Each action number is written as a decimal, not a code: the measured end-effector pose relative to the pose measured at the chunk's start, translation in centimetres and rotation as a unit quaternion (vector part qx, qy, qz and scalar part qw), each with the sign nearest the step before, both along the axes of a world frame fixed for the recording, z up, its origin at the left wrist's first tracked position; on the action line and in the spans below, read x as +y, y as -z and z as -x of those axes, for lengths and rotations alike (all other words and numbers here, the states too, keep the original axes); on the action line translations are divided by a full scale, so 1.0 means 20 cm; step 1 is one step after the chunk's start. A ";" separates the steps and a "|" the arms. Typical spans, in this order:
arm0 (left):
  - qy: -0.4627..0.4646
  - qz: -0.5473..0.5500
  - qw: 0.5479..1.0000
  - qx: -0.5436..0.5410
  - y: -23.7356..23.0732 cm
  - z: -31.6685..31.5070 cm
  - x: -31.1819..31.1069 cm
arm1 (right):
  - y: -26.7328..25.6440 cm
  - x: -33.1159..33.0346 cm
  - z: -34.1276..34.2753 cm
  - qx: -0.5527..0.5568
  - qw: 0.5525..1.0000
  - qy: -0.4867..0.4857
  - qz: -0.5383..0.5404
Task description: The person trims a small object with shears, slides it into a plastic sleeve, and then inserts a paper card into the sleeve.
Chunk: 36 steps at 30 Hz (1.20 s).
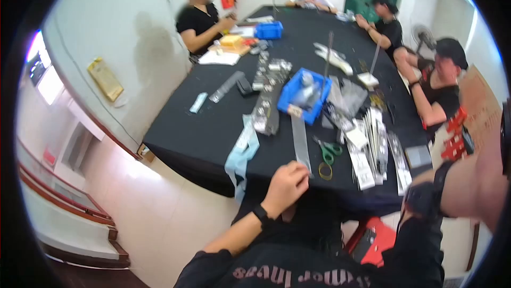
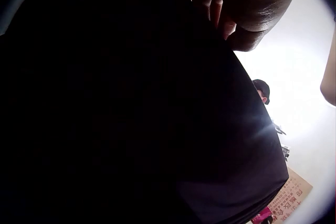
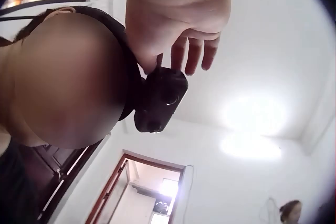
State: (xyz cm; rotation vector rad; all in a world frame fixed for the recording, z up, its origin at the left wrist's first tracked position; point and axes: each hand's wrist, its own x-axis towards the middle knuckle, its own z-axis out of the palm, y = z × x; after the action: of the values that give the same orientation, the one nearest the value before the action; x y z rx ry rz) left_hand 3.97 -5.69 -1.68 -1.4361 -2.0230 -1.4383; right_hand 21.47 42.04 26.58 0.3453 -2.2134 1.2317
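My left hand is at the near table edge, its fingers loosely curled beside the end of a clear plastic strip. From below, in the left wrist view, the same hand appears dark, with dark cloth hiding part of its fingers. My right hand is raised to my head in the right wrist view. Its thumb and a finger pinch the top of the black head camera on the headband, while the other fingers extend past it. Green-handled scissors and a yellow tape roll lie right of the strip.
A blue bin holds small parts on the black-covered table. Stacked white printed strips lie to the right, and light-blue material hangs over the near edge. Several people sit around the table, with a blue box farther back.
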 end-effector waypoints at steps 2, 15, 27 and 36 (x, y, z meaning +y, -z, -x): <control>-0.005 -0.003 1.000 0.003 -0.01 0.00 0.00 | 0.06 -0.13 -0.15 0.010 0.999 0.033 0.000; -0.017 -0.002 1.000 0.008 -0.01 0.01 -0.01 | 0.05 -0.80 -0.22 0.144 0.981 0.094 -0.084; -0.044 0.000 0.999 0.000 -0.09 0.09 -0.04 | -0.19 -1.16 -0.16 0.335 0.901 0.144 -0.236; -0.197 0.026 0.978 -0.059 -0.10 0.18 0.09 | -0.08 -1.32 0.20 0.206 0.940 0.189 -0.193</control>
State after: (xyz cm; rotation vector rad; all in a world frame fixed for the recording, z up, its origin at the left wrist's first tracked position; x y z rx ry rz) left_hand 0.46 -3.91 0.33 -0.9105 -2.2710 -1.3308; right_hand 17.48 15.58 28.23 0.2797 -2.0126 0.4649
